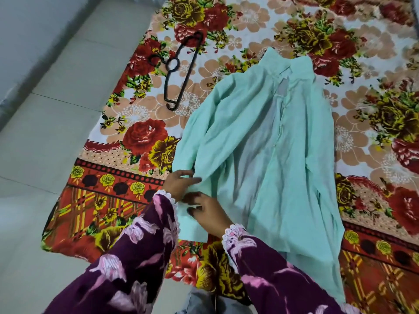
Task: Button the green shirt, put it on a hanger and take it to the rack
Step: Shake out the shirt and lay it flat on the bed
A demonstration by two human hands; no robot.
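1. The green shirt [260,155] lies spread front-up on a floral blanket [374,53], collar away from the person and hem toward them. Its placket looks fastened along much of its length, though the small buttons are hard to make out.
2. The fabric looks thin, light and limp, with soft wrinkles; I judge it will sag and slide rather than hold shape, so it is best taken at the firmer parts: the cuffs, the placket and, for hanging, the collar and shoulders.
3. Both hands work at the cuff [191,223] of the near sleeve, which lies along the shirt's side. Likely this is the cuff button being done.
4. The left hand [181,183] has its fingers stretched forward onto the sleeve cloth just above the cuff, the thumb side touching it; whether it pinches the fabric I cannot tell.
5. The right hand [208,211] has its fingers curled in, pinching the cuff edge.
6. A dark plastic hanger [181,71] lies on the blanket, well apart from the hands, beside the shirt's shoulder. No rack is in view.
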